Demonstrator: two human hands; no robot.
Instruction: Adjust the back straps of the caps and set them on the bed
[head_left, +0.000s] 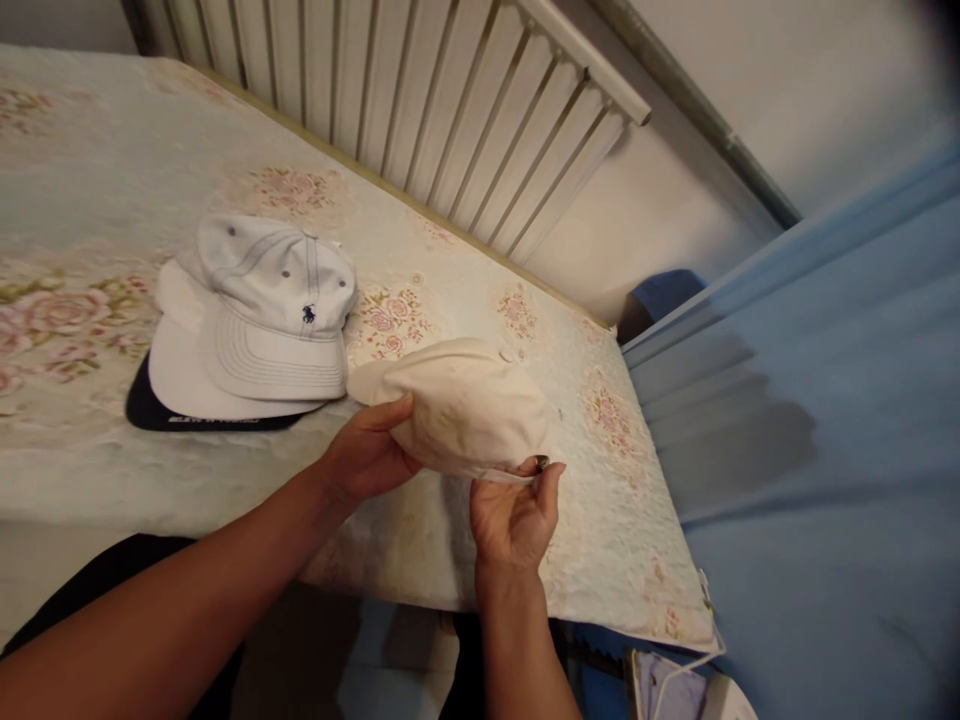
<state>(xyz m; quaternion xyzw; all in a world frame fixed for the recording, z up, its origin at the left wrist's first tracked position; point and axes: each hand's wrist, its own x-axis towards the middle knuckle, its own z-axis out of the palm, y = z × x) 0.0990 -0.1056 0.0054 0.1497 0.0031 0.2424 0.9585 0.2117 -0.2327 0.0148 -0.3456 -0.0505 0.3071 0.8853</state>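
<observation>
A cream baseball cap (472, 405) is held tilted just above the floral cover, its brim toward the left. My left hand (375, 450) grips it near the brim, thumb on top and fingers underneath. My right hand (517, 510) holds the back edge by the strap, where a small dark buckle (541, 463) shows near the thumb. To the left lies a stack of caps: a pale grey cap (277, 280) with a dark embroidered emblem on top, a white brim (180, 350) below it, and a dark navy brim (142, 400) at the bottom.
The quilted floral cover (450, 560) spreads over a bed-like surface. A white slatted rail (420, 110) runs along its far edge. A blue curtain (825, 450) hangs at the right. Near the lower right edge are a white cord (690, 662) and a white object (727, 700).
</observation>
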